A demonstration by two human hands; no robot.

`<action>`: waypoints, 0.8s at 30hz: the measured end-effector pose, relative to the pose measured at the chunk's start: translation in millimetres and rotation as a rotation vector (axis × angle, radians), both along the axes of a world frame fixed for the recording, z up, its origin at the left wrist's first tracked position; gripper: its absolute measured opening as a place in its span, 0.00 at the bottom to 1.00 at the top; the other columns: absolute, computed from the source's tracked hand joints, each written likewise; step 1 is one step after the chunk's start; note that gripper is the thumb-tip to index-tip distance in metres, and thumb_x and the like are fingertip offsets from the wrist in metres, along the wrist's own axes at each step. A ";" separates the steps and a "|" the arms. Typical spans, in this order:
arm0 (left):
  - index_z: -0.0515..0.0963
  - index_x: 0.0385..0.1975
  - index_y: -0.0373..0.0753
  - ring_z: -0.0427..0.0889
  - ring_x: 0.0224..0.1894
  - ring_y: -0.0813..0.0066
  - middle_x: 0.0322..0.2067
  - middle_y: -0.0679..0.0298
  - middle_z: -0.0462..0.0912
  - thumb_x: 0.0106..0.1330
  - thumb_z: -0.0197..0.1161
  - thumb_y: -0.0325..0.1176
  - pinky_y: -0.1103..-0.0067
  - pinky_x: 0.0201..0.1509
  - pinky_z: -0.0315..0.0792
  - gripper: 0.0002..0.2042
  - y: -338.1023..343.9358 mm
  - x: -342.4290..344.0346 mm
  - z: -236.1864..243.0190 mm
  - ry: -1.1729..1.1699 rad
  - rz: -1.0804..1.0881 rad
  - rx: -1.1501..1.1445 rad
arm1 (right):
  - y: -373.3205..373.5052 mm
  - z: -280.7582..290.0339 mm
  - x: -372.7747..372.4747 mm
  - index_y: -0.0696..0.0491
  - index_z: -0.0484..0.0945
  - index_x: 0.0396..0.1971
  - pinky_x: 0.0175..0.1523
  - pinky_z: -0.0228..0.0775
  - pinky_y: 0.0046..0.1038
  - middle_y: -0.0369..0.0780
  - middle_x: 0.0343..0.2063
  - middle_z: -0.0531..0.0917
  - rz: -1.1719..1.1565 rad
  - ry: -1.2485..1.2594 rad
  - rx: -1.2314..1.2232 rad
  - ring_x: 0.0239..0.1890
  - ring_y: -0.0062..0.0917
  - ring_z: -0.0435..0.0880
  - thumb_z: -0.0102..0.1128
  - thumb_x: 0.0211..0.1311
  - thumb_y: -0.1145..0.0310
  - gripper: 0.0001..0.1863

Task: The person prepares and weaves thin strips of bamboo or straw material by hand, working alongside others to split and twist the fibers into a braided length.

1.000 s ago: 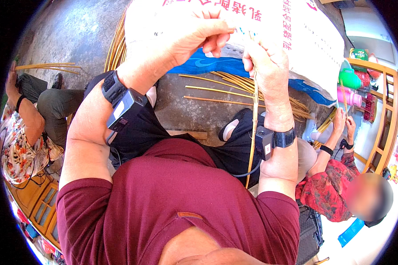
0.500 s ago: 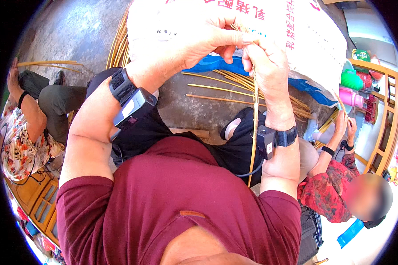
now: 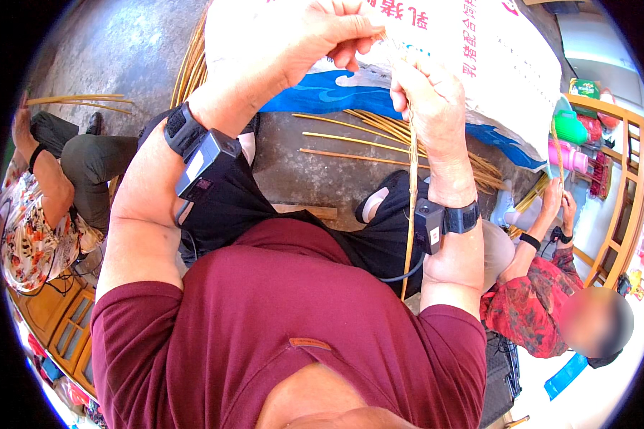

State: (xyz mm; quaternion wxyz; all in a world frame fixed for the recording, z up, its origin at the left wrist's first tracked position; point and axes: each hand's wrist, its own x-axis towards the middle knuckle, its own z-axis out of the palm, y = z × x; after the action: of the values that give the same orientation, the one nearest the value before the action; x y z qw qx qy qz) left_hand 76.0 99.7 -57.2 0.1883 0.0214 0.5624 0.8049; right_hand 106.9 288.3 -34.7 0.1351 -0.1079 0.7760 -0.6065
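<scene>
A long straw-coloured stalk (image 3: 413,196) runs down from my right hand (image 3: 431,96) past my right forearm. My right hand is closed round its upper part, and frayed, pale fibres show above the fingers. To the left and slightly higher, my left hand (image 3: 345,37) is pinched, thumb against fingers. A thin, pale strand seems to stretch from that pinch toward the fibres above my right hand; the bright white sack behind makes it faint. Both hands are raised over the edge of a white and blue printed sack (image 3: 315,91).
Several loose stalks (image 3: 365,141) lie on the grey floor beneath the sack, and another bundle (image 3: 191,64) rests at its left. A person at left holds stalks (image 3: 86,99); one at right holds a stalk (image 3: 557,146). A wooden rack (image 3: 626,179) stands far right.
My left hand has moved left and up, away from my right hand, opening a gap between them. My right hand stays nearly in place on the stalk.
</scene>
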 end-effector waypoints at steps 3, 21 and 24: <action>0.74 0.25 0.37 0.69 0.11 0.83 0.15 0.67 0.73 0.64 0.56 0.35 0.87 0.16 0.64 0.09 -9.3 -3.6 4.8 -0.046 0.139 0.092 | 2.8 0.3 0.0 0.56 0.74 0.18 0.22 0.58 0.15 0.31 0.13 0.72 -0.001 -0.008 -0.017 0.16 0.11 0.68 0.51 0.59 0.67 0.13; 0.76 0.29 0.39 0.60 0.12 0.89 0.11 0.74 0.63 0.65 0.55 0.45 0.88 0.16 0.60 0.14 9.8 20.5 13.6 0.190 -0.153 -0.126 | 1.9 3.4 1.3 0.54 0.75 0.20 0.20 0.58 0.13 0.30 0.13 0.72 0.113 -0.146 -0.122 0.15 0.10 0.68 0.51 0.60 0.65 0.12; 0.76 0.27 0.39 0.61 0.13 0.88 0.11 0.73 0.63 0.65 0.54 0.46 0.87 0.18 0.62 0.16 10.7 22.1 15.7 0.178 -0.114 -0.198 | 2.1 4.5 3.6 0.54 0.75 0.20 0.20 0.57 0.13 0.30 0.12 0.72 0.111 -0.139 -0.127 0.15 0.10 0.68 0.51 0.60 0.64 0.12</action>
State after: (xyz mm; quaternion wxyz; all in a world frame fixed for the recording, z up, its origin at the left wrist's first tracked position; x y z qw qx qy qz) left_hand 98.1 110.4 -41.5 0.1842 0.1061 0.6514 0.7283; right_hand 110.5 290.3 -30.2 0.2148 -0.1170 0.7175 -0.6522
